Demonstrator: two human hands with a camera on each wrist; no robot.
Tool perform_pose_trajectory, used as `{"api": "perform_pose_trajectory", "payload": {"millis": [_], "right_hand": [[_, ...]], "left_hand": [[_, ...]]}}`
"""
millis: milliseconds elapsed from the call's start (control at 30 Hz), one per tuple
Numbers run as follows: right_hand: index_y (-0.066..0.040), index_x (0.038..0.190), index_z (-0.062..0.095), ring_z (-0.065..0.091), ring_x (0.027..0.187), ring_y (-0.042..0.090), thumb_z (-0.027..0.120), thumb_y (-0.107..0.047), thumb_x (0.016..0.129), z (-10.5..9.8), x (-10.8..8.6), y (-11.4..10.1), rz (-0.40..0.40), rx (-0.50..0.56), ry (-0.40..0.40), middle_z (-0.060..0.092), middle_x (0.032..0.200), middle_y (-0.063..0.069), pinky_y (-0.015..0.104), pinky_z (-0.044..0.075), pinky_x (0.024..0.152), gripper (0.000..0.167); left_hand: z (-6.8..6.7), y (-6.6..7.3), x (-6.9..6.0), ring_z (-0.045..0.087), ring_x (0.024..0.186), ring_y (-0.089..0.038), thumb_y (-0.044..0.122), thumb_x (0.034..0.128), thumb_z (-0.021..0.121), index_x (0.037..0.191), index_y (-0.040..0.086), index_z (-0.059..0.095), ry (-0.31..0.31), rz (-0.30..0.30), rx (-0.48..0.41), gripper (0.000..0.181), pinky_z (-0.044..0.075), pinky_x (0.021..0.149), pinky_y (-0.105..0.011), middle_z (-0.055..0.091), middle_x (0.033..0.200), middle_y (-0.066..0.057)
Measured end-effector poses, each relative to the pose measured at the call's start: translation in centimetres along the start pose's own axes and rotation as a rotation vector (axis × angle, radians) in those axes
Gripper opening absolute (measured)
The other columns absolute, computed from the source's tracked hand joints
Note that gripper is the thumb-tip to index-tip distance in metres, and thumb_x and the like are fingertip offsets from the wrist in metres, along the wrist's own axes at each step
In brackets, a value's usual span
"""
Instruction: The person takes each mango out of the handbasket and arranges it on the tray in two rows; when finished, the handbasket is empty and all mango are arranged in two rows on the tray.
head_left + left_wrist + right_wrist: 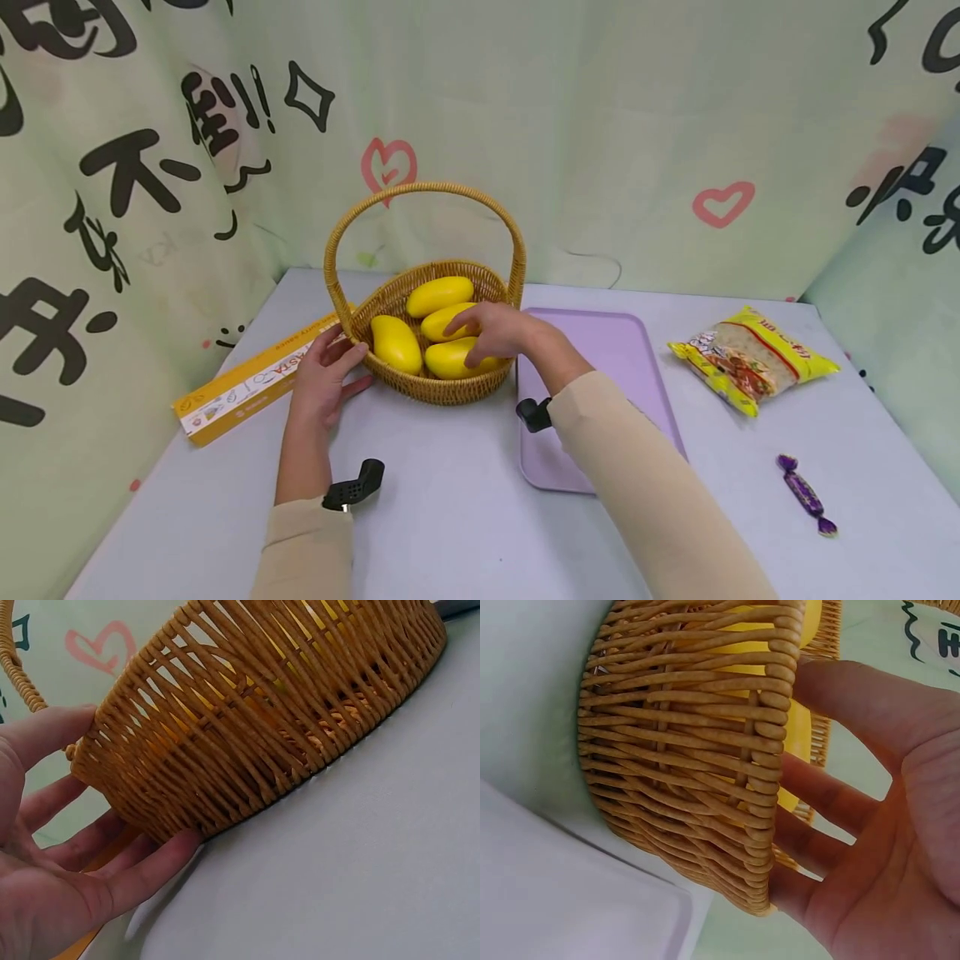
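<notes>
Four yellow mangoes (pixel 397 343) are sitting in a wicker basket (pixel 442 390) on the counter (pixel 435 500), just left of the lilac tray (pixel 611 350). Right hand (pixel 501 332) is down in there, fingers bent over the two nearest ones; looks like the reach-and-grab step to me. Can't tell if it's got a grip: the rim hides the fingertips in the right wrist view. Left hand (pixel 322 379) is gripping the basket's side, thumb on the rim. I'd say next is closing on one mango without bumping its neighbours. The yellow box's (pixel 258 379) far end is blocked, and the right sleeve (pixel 652 483) covers some tray.
</notes>
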State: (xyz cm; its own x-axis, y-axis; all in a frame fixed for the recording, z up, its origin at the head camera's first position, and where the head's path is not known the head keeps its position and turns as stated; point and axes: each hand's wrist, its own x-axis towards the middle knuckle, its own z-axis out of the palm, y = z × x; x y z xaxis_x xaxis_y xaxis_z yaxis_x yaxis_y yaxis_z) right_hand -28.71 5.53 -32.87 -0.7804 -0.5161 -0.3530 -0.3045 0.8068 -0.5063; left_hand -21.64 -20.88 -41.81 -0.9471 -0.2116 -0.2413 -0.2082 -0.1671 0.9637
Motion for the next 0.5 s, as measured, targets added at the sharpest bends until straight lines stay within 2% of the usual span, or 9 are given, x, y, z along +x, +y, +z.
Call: {"api": "perform_pose_trajectory", "payload": {"millis": [167,400,500], "right_hand": [[-0.030,0.137,0.067,0.049,0.130,0.027,0.074,-0.006,0.088,0.28,0.14,-0.14,0.022,-0.058,-0.015,0.053,0.153,0.005,0.043,0.046,0.109,0.055],[-0.031,0.138,0.066,0.049,0.122,0.026,0.071,-0.001,0.088,0.83,0.20,-0.20,0.017,-0.122,-0.005,0.054,0.152,0.006,0.034,0.048,0.089,0.058],[-0.030,0.138,0.066,0.049,0.122,0.026,0.072,0.000,0.087,0.80,0.18,-0.19,0.009,-0.120,0.005,0.054,0.151,0.006,0.035,0.049,0.091,0.059]], "left_hand": [[0.21,0.11,0.00,0.052,0.131,-0.022,0.019,0.1014,0.068,0.162,0.030,0.034,0.000,-0.019,-0.036,0.070,0.054,0.105,-0.051,0.040,0.162,-0.009],[0.13,0.05,-0.08,0.053,0.130,-0.021,0.018,0.1022,0.066,0.163,0.031,0.033,-0.007,-0.039,-0.054,0.070,0.055,0.104,-0.049,0.039,0.163,-0.008],[0.08,-0.06,-0.05,0.053,0.129,-0.020,0.019,0.1021,0.066,0.163,0.031,0.033,-0.007,-0.037,-0.058,0.070,0.056,0.103,-0.048,0.039,0.163,-0.008]]}}
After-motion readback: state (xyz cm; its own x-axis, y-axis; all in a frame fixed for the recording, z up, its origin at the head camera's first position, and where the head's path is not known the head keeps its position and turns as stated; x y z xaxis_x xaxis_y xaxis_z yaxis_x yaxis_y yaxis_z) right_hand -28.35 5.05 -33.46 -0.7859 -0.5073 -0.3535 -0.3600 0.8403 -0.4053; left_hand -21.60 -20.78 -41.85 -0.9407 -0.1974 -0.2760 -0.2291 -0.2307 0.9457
